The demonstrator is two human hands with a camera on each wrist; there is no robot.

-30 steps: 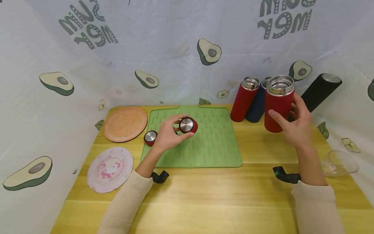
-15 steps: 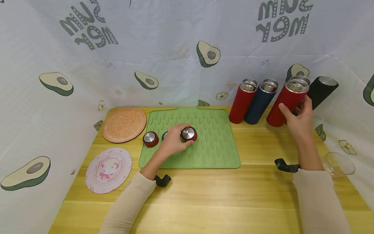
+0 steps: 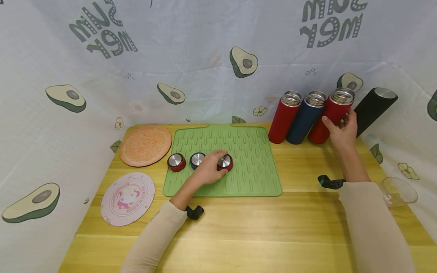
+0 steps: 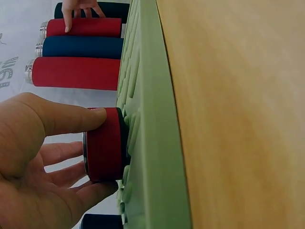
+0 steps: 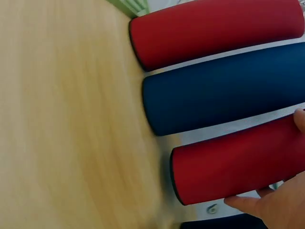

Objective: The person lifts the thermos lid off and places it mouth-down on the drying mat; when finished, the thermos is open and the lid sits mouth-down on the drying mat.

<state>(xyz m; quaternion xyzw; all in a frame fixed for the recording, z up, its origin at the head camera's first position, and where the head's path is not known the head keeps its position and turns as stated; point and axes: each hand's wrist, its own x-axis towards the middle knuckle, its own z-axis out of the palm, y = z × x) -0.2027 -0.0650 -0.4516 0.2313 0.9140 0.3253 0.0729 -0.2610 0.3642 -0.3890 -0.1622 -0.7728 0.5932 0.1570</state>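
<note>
My left hand point(image 3: 209, 168) pinches a red bottle lid point(image 3: 225, 161) with a steel top, over the right of the middle of the green mat point(image 3: 252, 163). In the left wrist view the thumb lies on one side of this lid point(image 4: 105, 145) and fingers on the other; its underside meets the mat's ridges. A blue lid point(image 3: 197, 160) and another red lid point(image 3: 176, 162) sit on the mat to its left. My right hand point(image 3: 344, 134) grips a lidless red thermos bottle point(image 3: 336, 110), upright at the back right, its base at the tabletop.
Left of the gripped bottle stand a lidless blue bottle point(image 3: 305, 119) and a red one point(image 3: 285, 119); a black bottle point(image 3: 373, 110) stands to its right. A clear cup point(image 3: 397, 191) is at the right edge. Two round mats, orange point(image 3: 146, 146) and pink point(image 3: 128, 199), lie left.
My left hand has lowered the red lid onto the mat, uncovering the blue lid. My right hand has set the red bottle back, right of the blue bottle, and shifted it slightly left.
</note>
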